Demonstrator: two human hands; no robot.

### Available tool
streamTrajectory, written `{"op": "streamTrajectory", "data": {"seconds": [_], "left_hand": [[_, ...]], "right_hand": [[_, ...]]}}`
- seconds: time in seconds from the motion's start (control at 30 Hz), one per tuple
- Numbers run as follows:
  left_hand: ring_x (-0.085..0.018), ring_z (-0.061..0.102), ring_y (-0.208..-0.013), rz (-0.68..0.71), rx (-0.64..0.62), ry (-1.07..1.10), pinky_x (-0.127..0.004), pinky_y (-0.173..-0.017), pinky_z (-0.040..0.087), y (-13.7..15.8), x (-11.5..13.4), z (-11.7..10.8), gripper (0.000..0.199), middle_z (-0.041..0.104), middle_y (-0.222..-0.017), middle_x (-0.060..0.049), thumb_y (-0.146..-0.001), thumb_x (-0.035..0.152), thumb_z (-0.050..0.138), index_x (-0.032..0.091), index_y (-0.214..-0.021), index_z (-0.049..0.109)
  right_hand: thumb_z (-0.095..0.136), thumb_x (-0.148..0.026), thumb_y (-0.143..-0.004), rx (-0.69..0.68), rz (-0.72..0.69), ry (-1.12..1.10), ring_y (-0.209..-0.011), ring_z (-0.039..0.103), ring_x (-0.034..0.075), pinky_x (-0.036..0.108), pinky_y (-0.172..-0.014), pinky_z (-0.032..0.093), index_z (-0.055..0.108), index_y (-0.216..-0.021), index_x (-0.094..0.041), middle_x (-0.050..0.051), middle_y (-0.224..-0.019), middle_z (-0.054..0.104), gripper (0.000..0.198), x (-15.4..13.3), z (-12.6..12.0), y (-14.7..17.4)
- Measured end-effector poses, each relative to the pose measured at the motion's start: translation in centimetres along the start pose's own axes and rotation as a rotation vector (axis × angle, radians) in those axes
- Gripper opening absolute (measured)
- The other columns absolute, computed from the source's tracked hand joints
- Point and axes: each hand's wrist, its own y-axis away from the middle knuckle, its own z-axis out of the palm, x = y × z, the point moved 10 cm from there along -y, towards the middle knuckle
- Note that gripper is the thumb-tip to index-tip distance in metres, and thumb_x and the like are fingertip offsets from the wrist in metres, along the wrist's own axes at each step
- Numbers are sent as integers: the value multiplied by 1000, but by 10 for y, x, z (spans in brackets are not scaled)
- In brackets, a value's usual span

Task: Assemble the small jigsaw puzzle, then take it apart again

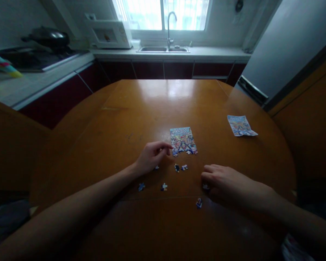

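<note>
1. Start far left: see black pan (50, 37) on stove (24, 62), presumably parked there for cooking, well apart from table (78, 152).
2. On near part of table: find blue piece (141, 186) lying loose just beside left forearm, likely set off alone to keep shape and print readable.
3. Next, note left hand (151, 156): reaching to left edge of puzzle (182, 139), partly curled, with index finger stretched furthest. Possibly placed there to steady joined part. Cannot tell contact at edge; cannot tell anything gripped.
4. Below palm: spot small piece (157, 168), partly hidden. Nearer the camera: pale piece (164, 186), spaced out, apparently to avoid overlap.
5. Mid-table: mark puzzle as lying face up, joined through upper part, ragged along near edge. Apparently turned with gaps toward both hands for easy reach. Just below: dark piece (176, 168) and two-tone piece (184, 167), side by side, perhaps kept close for comparing against gaps.
6. Further right: log lone piece (199, 203), nearest the camera, apart from rest.
7. At right hand (224, 179): bent fingers, closed inward over last piece (205, 186). Cannot tell pinched or merely covered.
8. Far right: add creased picture sheet (240, 125), printed side up, presumably kept off to side as reference.
</note>
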Motion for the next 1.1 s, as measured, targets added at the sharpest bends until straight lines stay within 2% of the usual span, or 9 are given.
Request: {"op": "streamTrajectory", "data": {"seconds": [0.33, 0.57, 0.67, 0.73, 0.8, 0.9, 1.0, 1.1], "left_hand": [[-11, 65, -64, -3, 13, -15, -22, -60, 50, -1, 2, -1, 21, 72, -74, -3, -91, 19, 54, 14, -96, 73], [-11, 65, -65, 1, 14, 9, -22, -60, 50, -1, 0, -1, 20, 72, -74, -3, -90, 18, 54, 15, -96, 73], [-12, 65, -66, 8, 12, 8, -23, -61, 50, -1, 2, 0, 20, 73, -75, -3, -91, 19, 54, 15, -97, 73], [-12, 64, -65, 27, 20, -20, -23, -60, 49, -1, 7, -1, 18, 72, -75, -3, -92, 20, 57, 15, -98, 73], [-12, 63, -67, 68, 38, -68, -23, -60, 49, -1, 14, -2, 14, 73, -78, -4, -91, 23, 62, 16, -96, 73], [-14, 65, -77, 161, 45, -141, -26, -69, 52, 0, 28, -3, 10, 74, -87, -5, -90, 27, 68, 18, -94, 72], [-17, 66, -86, 242, 36, -196, -31, -79, 54, 1, 37, -2, 16, 74, -91, -5, -87, 31, 75, 20, -97, 72], [-18, 65, -85, 281, 57, -217, -31, -77, 53, 2, 40, -4, 17, 74, -88, -5, -86, 31, 77, 19, -96, 72]], "right_hand": [[56, -8, -85, 32, -33, -109, -87, 60, 18, 31, -81, 48, 62, -96, -19, 7, -98, 64, 16, -1, 10, 4], [60, -10, -83, 21, 128, -343, -61, 53, 11, 24, -57, 41, 59, -73, -18, 1, -73, 63, 13, 8, 8, 7], [63, -16, -85, 152, 137, -523, -61, 55, 12, 24, -56, 44, 68, -89, -19, 0, -73, 66, 7, 21, -3, -2], [65, -22, -87, 300, 99, -634, -67, 61, 14, 27, -61, 49, 72, -106, -20, 2, -78, 70, 21, 33, -18, -14], [67, -25, -85, 423, 56, -736, -72, 65, 16, 30, -65, 53, 75, -97, -19, 5, -82, 73, 16, 43, -33, -30], [76, -29, -79, 509, 88, -924, -64, 67, 16, 32, -61, 57, 76, -89, -17, 5, -72, 73, 16, 54, -43, -57], [81, -32, -75, 526, 97, -1079, -62, 69, 16, 32, -62, 59, 75, -86, -15, 6, -69, 74, 21, 49, -42, -79], [84, -34, -73, 517, 50, -1164, -64, 70, 16, 32, -64, 60, 75, -85, -15, 6, -70, 75, 25, 37, -37, -92]]}}
